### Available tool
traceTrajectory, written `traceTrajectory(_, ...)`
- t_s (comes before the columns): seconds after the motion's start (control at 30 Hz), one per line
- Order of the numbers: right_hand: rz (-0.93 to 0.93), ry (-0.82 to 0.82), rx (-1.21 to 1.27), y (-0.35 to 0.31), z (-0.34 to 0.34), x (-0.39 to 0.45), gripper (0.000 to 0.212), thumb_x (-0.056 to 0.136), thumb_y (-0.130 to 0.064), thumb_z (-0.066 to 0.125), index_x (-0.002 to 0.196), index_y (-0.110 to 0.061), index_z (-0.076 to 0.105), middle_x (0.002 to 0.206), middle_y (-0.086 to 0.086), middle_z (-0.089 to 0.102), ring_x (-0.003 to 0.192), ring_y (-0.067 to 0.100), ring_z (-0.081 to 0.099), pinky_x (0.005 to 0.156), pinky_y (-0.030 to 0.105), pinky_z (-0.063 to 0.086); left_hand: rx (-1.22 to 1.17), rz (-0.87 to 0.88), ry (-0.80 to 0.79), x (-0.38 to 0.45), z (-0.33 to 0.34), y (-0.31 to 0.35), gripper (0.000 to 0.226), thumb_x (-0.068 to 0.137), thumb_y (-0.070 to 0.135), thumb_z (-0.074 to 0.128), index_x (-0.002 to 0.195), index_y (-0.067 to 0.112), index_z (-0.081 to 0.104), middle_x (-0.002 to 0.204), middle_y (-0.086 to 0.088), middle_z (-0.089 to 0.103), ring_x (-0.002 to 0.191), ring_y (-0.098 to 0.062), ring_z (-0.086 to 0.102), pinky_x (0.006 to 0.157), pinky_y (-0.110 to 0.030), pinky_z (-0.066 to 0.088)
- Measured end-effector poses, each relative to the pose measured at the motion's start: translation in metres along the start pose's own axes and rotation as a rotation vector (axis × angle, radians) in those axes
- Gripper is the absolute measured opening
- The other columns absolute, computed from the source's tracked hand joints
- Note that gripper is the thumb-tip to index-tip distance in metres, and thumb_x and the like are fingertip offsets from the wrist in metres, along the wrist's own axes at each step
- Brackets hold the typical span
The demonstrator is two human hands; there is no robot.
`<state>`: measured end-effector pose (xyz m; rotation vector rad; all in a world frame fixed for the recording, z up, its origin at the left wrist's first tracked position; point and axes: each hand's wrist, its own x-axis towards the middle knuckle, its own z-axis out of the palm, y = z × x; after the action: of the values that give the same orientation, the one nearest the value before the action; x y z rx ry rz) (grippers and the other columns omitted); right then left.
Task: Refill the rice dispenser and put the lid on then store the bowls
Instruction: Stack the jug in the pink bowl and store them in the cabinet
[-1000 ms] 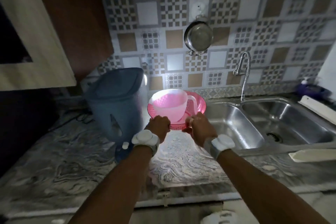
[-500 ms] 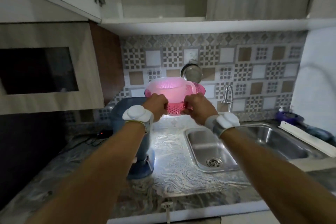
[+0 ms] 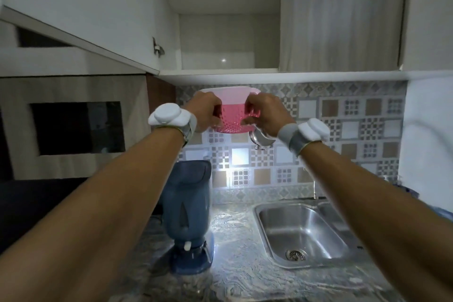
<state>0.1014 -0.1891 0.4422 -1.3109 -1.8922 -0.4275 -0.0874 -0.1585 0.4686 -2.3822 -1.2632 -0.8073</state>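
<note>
Currently left hand (image 3: 204, 111) and right hand (image 3: 266, 115), fingers curled, hold the nested pink bowls (image 3: 231, 115) by opposite sides, raised just below the open cupboard shelf (image 3: 220, 72), above the tabletop's rear edge. Risk: the rim strikes the shelf lip, so the stack tips or the inner bowl slides out.

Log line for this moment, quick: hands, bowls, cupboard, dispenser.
left hand: grips pink bowls | right hand: grips bowls | bowls: below open cupboard | rice dispenser: lid on

I found nothing I could read: no words, brand marks or numbers showed on anything in front of me, near or far, left or right.
</note>
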Motion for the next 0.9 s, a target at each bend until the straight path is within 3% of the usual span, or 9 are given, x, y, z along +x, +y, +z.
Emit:
traceTrajectory(0.1,-0.012,0.077,0.008,-0.006,-0.016,0.02,0.03,0.074,-0.022,0.082,0.098,-0.011,0.068,0.089,0.002,0.057,0.085,0.022,0.053,0.075,0.027,0.037,0.028,0.012,0.024,0.016,-0.025,-0.003,0.007,0.08,0.013,0.071,0.081,0.011,0.064,0.083,-0.006,0.065,0.079,-0.024,0.063,0.068,-0.03,0.047)
traceTrajectory(0.23,-0.038,0.113,0.043,-0.007,-0.035,0.05,0.042,0.075,-0.018,0.081,0.115,-0.012,0.067,0.107,0.012,0.065,0.096,0.027,0.059,0.087,0.039,0.05,0.044,0.03,0.112,0.041,-0.047,-0.01,0.014,0.08,0.019,0.072,0.087,0.013,0.062,0.087,-0.005,0.06,0.081,-0.024,0.057,0.069,-0.03,0.042)
traceTrajectory(0.33,-0.052,0.15,0.053,-0.003,-0.042,0.074,0.048,0.079,-0.016,0.078,0.124,-0.016,0.063,0.117,0.012,0.062,0.101,0.025,0.059,0.094,0.039,0.05,0.059,0.055,0.198,0.065,-0.058,-0.017,0.02,0.079,0.024,0.074,0.09,0.019,0.058,0.092,-0.002,0.055,0.081,-0.021,0.05,0.072,-0.029,0.038)
traceTrajectory(0.47,-0.047,0.186,0.07,0.002,-0.05,0.107,0.052,0.081,-0.015,0.076,0.13,-0.02,0.06,0.125,0.011,0.059,0.107,0.027,0.059,0.1,0.044,0.049,0.063,0.071,0.253,0.099,-0.069,-0.023,0.028,0.078,0.028,0.076,0.098,0.013,0.061,0.094,-0.002,0.056,0.084,-0.021,0.05,0.074,-0.028,0.037)
traceTrajectory(0.63,-0.079,0.197,0.094,0.015,-0.05,0.15,0.059,0.083,-0.011,0.074,0.139,-0.019,0.054,0.133,0.013,0.054,0.109,0.022,0.054,0.095,0.026,0.039,0.064,0.045,0.295,0.14,-0.072,-0.035,0.031,0.081,0.026,0.075,0.103,0.01,0.062,0.109,-0.011,0.062,0.092,-0.025,0.053,0.079,-0.03,0.041)
traceTrajectory(0.8,-0.093,0.205,0.141,0.028,-0.041,0.184,0.063,0.086,-0.007,0.07,0.143,-0.021,0.048,0.143,0.013,0.048,0.121,0.026,0.051,0.105,0.03,0.038,0.068,0.031,0.307,0.172,-0.071,-0.045,0.033,0.083,0.024,0.073,0.109,0.01,0.06,0.117,-0.011,0.061,0.106,-0.03,0.056,0.084,-0.032,0.042)
traceTrajectory(0.9,-0.083,0.219,0.118,0.042,-0.032,0.208,0.064,0.086,-0.011,0.071,0.144,-0.024,0.048,0.136,0.013,0.052,0.117,0.027,0.053,0.095,0.025,0.037,0.079,0.021,0.308,0.194,-0.065,-0.053,0.035,0.083,0.025,0.073,0.113,0.01,0.059,0.119,-0.011,0.06,0.109,-0.03,0.056,0.092,-0.036,0.046)
